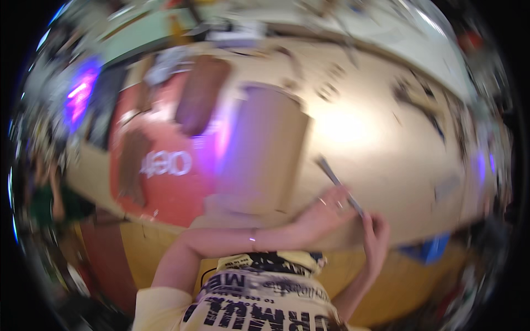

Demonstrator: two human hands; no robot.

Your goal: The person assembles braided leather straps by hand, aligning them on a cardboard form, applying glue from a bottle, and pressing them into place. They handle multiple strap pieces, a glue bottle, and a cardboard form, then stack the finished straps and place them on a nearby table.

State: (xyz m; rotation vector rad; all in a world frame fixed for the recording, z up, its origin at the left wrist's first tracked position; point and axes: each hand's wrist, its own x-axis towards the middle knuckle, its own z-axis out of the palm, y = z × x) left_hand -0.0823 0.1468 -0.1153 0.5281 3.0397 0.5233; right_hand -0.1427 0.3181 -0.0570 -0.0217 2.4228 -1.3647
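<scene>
Pinching slim grey metallic-looking tool (330,171) right of brown rectangular panel (265,149): right hand (376,234); left hand (327,211), closure unclear; work seemingly unfinished.

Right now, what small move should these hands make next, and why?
Perhaps settle the slim tool in the right hand: its near end meets that hand's fingertips, while the left hand is at its middle. Its far end points away from the body, to the right of the brown panel and apart from it. Blur hides the exact grip.
</scene>
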